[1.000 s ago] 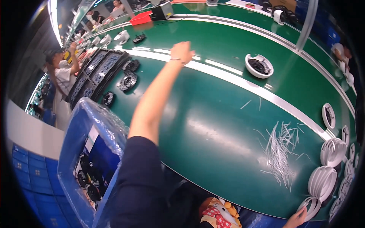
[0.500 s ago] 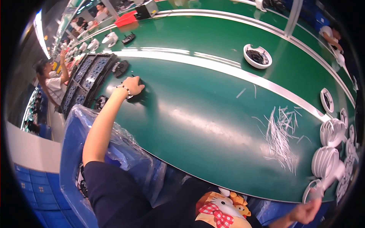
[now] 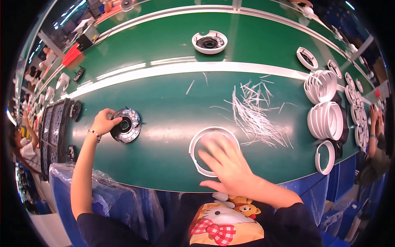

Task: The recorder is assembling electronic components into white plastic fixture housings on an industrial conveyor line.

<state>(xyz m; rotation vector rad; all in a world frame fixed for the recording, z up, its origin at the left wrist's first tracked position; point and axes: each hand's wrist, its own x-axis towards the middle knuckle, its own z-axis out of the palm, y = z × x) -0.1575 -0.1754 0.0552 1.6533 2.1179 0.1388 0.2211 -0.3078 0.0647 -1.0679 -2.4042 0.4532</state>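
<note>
A black round housing point(image 3: 133, 135) with a circuit board along its upper edge is tilted up on the left of the green table. My left hand point(image 3: 103, 122) pinches its left rim between thumb and fingers. Nearer the middle, a white ring point(image 3: 192, 154) with a notch at its lower left lies near the table's front edge. My right hand point(image 3: 230, 166) hovers over or touches this ring with its fingers spread. Those fingers are somewhat smeared by motion, and they hide the ring's right part.
A loose heap of thin white strips point(image 3: 257, 113) lies right of centre. Stacked white rings point(image 3: 325, 121) stand at the right end. On the far belt sits a white shell with a black part inside point(image 3: 210, 43). A black divided tray point(image 3: 52, 131) is at the left, above plastic-lined blue bins point(image 3: 68, 181).
My view has swung to the right. The left hand has lifted and tilted the black housing. My right hand has come from the stacked rings to the middle, where a white ring now lies.
</note>
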